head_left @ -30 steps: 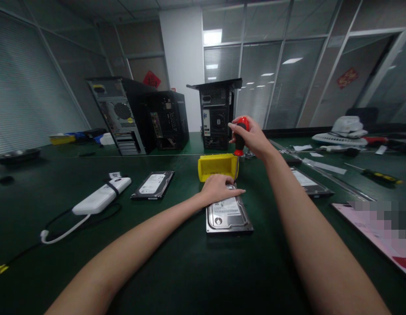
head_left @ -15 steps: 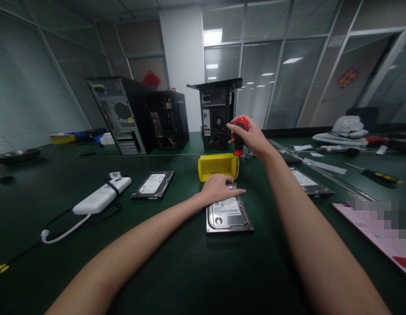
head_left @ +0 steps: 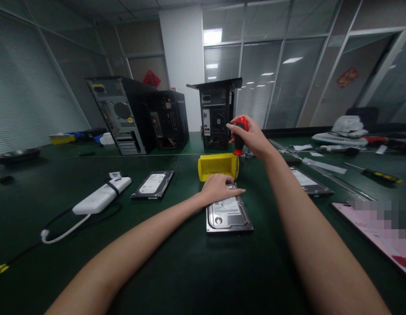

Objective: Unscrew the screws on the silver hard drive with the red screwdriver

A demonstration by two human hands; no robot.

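A silver hard drive [head_left: 229, 215] lies label up on the dark green table in front of me. My left hand [head_left: 219, 189] grips its far part, thumb stretched across the top and fingers curled at the far end. My right hand [head_left: 250, 135] is wrapped round the red and black handle of a screwdriver [head_left: 241, 124], held upright. The shaft points down to the drive's far right corner; my left fingers partly hide the tip. Just behind the drive stands a yellow plastic bin [head_left: 217, 165], its open side toward me.
A second hard drive [head_left: 153, 184] and a white power strip [head_left: 102, 195] lie to the left. On the right are another drive [head_left: 309, 183], a yellow-black screwdriver [head_left: 376, 175] and a pink panel [head_left: 360, 225]. Computer cases [head_left: 219, 113] stand at the back.
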